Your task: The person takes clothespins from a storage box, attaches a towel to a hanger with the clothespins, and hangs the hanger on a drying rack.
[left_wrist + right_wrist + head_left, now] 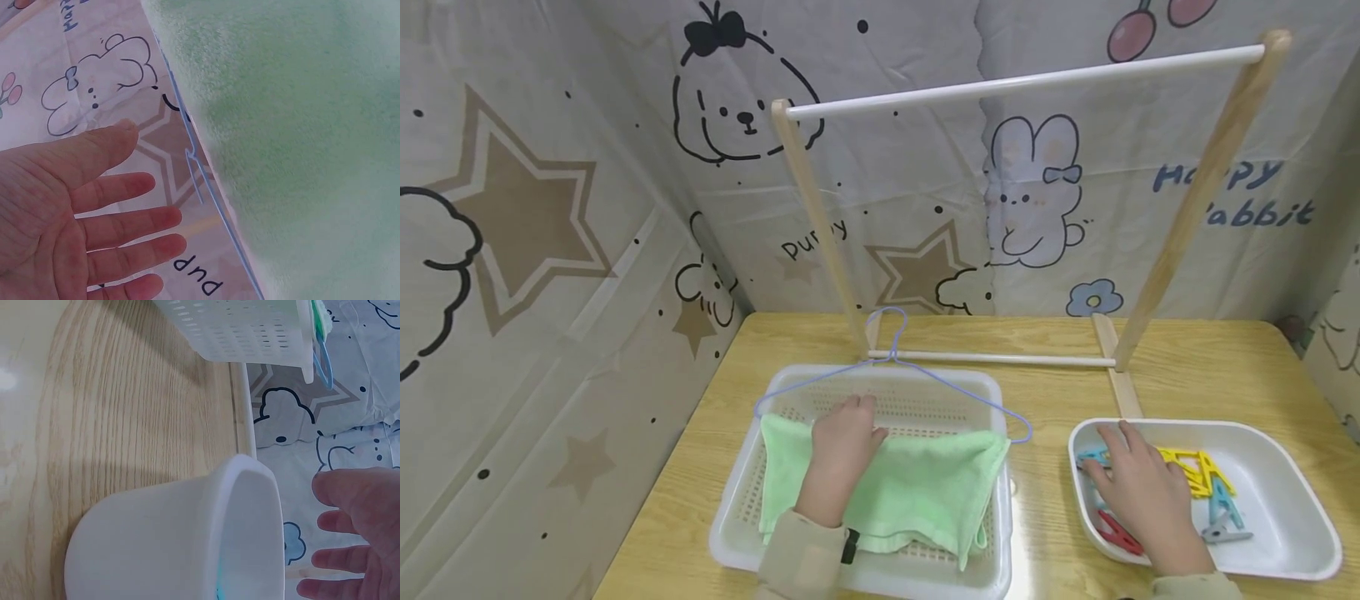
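Observation:
My left hand [844, 446] is over a folded light-green towel [925, 492] lying across a white perforated basket [724, 533]. The left wrist view shows its fingers [134, 219] extended and apart, with nothing between them. A thin blue clothes hanger [894, 354] lies along the basket's far side, partly behind the towel. Over the left end of a white tub [1300, 542], my right hand [1146, 492] has its fingers loosely spread and holds nothing. Inside the tub are yellow clothespins [1206, 471], a red clothespin [1120, 533], blue ones and a grey clothespin [1227, 533]; the hand hides some.
Behind the containers stands a wooden rack with a white top bar [1022, 83] and a lower bar [992, 359]. Its right foot [1123, 392] reaches toward the tub. Everything stands on a wood-grain table [1037, 467], with printed cloth [917, 183] hanging behind and at the sides.

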A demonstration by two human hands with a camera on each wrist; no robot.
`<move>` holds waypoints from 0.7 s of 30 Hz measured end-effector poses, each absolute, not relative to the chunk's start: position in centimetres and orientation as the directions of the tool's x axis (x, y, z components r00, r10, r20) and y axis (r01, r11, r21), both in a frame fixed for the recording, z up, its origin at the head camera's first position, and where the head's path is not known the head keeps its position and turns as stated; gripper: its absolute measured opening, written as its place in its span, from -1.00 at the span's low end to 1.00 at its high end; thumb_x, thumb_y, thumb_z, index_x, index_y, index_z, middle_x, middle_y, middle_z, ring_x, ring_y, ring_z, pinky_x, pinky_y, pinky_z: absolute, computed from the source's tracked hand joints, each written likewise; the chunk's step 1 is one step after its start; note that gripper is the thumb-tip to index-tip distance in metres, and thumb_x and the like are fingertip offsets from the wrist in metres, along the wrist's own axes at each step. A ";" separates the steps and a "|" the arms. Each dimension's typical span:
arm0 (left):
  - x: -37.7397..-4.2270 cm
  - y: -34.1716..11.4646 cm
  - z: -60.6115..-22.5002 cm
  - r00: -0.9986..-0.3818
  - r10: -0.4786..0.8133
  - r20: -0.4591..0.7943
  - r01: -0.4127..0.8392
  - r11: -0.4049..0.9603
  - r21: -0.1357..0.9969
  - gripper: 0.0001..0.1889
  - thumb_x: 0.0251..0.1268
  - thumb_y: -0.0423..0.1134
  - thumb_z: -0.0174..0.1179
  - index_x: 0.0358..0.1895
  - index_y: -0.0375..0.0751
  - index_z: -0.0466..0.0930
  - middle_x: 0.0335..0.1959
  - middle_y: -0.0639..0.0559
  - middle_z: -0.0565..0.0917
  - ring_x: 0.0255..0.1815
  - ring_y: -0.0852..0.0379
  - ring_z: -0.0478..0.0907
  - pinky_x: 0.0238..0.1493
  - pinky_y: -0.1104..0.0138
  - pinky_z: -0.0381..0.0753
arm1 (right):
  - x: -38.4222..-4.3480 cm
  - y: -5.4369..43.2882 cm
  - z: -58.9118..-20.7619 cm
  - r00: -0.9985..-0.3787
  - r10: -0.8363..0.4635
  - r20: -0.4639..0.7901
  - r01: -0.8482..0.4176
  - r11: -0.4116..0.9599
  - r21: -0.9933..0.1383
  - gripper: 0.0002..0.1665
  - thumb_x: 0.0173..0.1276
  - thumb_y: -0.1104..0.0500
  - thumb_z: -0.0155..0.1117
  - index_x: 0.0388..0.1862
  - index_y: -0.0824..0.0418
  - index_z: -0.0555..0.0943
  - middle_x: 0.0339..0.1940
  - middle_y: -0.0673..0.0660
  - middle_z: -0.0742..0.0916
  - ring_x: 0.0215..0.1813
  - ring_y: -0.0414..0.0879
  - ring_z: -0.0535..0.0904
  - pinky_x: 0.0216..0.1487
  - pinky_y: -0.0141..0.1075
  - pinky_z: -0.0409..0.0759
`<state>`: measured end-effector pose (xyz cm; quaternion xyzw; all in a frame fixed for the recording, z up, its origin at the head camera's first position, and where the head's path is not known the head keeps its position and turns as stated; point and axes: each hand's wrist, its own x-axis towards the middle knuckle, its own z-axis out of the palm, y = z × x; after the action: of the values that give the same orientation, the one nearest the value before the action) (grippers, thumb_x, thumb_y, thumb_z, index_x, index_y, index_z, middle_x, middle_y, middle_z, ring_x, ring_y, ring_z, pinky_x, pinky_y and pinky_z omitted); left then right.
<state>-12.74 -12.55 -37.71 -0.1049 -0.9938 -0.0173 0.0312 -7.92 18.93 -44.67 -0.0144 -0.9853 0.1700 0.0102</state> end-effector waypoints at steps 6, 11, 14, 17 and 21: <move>-12.6 -13.0 -37.5 -0.978 0.199 0.057 0.201 0.979 0.022 -0.56 -0.03 -0.10 0.32 -0.10 -0.29 0.53 -0.27 -0.11 0.61 -0.42 0.03 0.57 -0.48 0.25 0.53 | -7.9 19.0 -44.8 -1.000 0.020 0.017 0.013 0.941 -0.337 -0.40 0.18 0.04 0.19 0.14 0.29 0.34 0.14 0.44 0.35 0.04 0.40 0.35 -0.17 0.34 0.24; -12.6 -13.4 -37.5 -0.982 0.184 0.033 0.185 0.982 0.030 -0.53 -0.01 -0.08 0.30 -0.05 -0.29 0.51 -0.24 -0.12 0.62 -0.42 0.01 0.58 -0.47 0.25 0.53 | -7.9 19.2 -45.0 -1.000 0.016 0.022 0.008 0.941 -0.339 -0.40 0.18 0.02 0.20 0.12 0.31 0.35 0.13 0.46 0.36 0.00 0.41 0.37 -0.20 0.31 0.28; -12.5 -13.6 -37.5 -0.985 0.170 0.021 0.170 0.985 0.031 -0.54 0.00 -0.08 0.29 -0.04 -0.28 0.51 -0.23 -0.12 0.61 -0.38 -0.01 0.58 -0.45 0.22 0.53 | -7.8 19.2 -45.0 -1.000 0.017 0.019 0.009 0.942 -0.335 -0.41 0.18 0.02 0.20 0.11 0.31 0.36 0.12 0.46 0.36 -0.01 0.42 0.38 -0.22 0.30 0.30; -12.5 -13.8 -37.6 -0.987 0.160 0.013 0.161 0.986 0.041 -0.53 0.02 -0.09 0.28 -0.02 -0.28 0.50 -0.21 -0.13 0.61 -0.34 -0.04 0.58 -0.41 0.19 0.53 | -7.8 19.3 -45.1 -1.000 0.020 0.004 0.018 0.944 -0.330 -0.42 0.18 0.04 0.19 0.11 0.31 0.36 0.12 0.46 0.37 0.00 0.42 0.37 -0.21 0.31 0.29; -12.4 -14.1 -37.5 -0.989 0.151 0.008 0.151 0.987 0.051 -0.53 0.02 -0.10 0.28 -0.01 -0.29 0.49 -0.18 -0.15 0.60 -0.31 -0.06 0.57 -0.38 0.17 0.54 | -7.8 19.3 -45.1 -1.000 0.024 -0.017 0.028 0.945 -0.327 -0.41 0.18 0.03 0.19 0.12 0.32 0.36 0.11 0.46 0.36 0.00 0.43 0.36 -0.20 0.32 0.27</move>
<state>-12.38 -14.06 -37.55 -0.0756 -0.9968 -0.0258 0.0019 -7.82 19.28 -45.14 -0.0133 -0.9860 0.1658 -0.0063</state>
